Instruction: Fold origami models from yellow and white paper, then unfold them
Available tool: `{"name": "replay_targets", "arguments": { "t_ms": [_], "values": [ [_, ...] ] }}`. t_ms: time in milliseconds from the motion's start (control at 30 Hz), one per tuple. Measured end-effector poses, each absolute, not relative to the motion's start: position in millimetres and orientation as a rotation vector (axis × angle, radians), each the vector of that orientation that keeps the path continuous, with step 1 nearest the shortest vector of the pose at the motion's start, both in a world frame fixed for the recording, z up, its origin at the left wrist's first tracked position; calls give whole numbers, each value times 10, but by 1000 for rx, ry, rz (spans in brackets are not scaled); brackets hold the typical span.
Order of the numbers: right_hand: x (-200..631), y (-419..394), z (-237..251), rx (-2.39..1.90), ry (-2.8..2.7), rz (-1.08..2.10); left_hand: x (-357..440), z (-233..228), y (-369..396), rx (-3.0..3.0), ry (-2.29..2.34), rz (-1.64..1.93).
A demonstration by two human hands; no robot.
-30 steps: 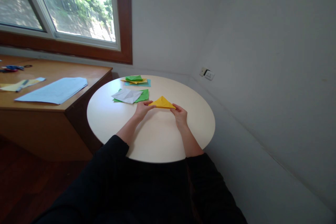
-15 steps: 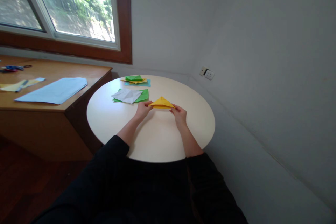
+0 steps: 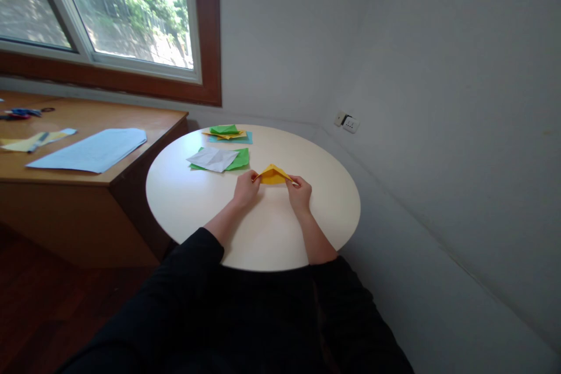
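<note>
A folded yellow paper (image 3: 273, 175) is held between my two hands above the round white table (image 3: 263, 234). Its middle rises to a low peak, and the side toward me looks parted. My left hand (image 3: 246, 188) pinches its left corner, the fingers curled closed. At the other end, my right hand (image 3: 300, 193) grips the right corner between thumb and fingers. Beyond my left hand lies a creased white paper (image 3: 213, 158) on top of a green paper (image 3: 241, 159).
Farther back on the table, a small stack of folded green, yellow and blue papers (image 3: 224, 129) lies near the edge. A wooden desk (image 3: 144, 120) at left bears pale blue sheets (image 3: 94, 151), a pen (image 3: 38, 142) and scissors (image 3: 23, 112). Walls border the table behind and right.
My hands have drawn slightly closer together, the left one shifting right. The yellow paper's ends have bent down and toward me, and its near side has spread apart.
</note>
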State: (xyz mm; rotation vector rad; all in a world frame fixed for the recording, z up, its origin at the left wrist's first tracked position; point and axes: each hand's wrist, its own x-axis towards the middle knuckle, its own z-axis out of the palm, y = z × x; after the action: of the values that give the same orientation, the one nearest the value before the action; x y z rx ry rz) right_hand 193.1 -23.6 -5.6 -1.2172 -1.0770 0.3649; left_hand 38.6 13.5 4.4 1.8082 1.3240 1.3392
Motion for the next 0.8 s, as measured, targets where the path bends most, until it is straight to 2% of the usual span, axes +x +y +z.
{"name": "replay_targets", "arguments": {
  "t_ms": [233,800],
  "values": [
    [1892,-223,-75,-1207,-1102,230,442,9,83,1934,1420,1245],
    [1857,-269,-61,-1217,-1189,272,576,34,-37,1874,1294,1175]
  ]
}}
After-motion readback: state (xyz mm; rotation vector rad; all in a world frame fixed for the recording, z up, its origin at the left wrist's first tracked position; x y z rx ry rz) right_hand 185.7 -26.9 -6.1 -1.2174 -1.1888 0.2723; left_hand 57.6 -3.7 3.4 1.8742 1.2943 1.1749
